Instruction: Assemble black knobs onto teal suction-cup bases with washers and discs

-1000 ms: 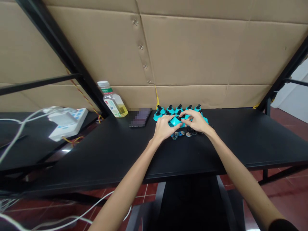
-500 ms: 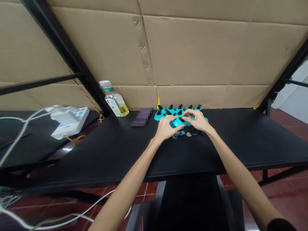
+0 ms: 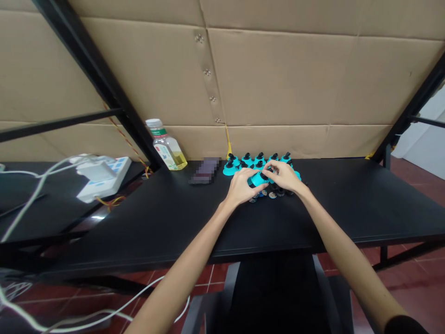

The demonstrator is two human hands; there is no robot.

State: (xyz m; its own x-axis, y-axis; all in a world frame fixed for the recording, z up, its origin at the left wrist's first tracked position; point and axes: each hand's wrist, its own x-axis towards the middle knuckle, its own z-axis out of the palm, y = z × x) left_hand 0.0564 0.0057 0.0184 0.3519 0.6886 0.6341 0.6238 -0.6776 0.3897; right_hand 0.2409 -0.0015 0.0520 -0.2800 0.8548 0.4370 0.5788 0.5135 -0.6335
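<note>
My left hand point(image 3: 243, 187) is closed around a turquoise cone-shaped part point(image 3: 257, 178) held just above the black table point(image 3: 167, 218). My right hand point(image 3: 285, 176) pinches a small black knob point(image 3: 268, 174) at the top of that same part. Behind both hands stand rows of several finished turquoise parts with black knobs point(image 3: 259, 160). Small round discs and black rings point(image 3: 273, 193) lie on the table under my hands.
A plastic bottle of yellow liquid point(image 3: 165, 146) and a dark phone point(image 3: 205, 170) sit to the left near the cardboard wall. A white power strip with cables point(image 3: 102, 176) lies on the lower shelf at far left. Black frame bars point(image 3: 93, 69) slant overhead.
My hands stayed on the turquoise part, with the fingers shifting slightly around the knob. The view drifted a little.
</note>
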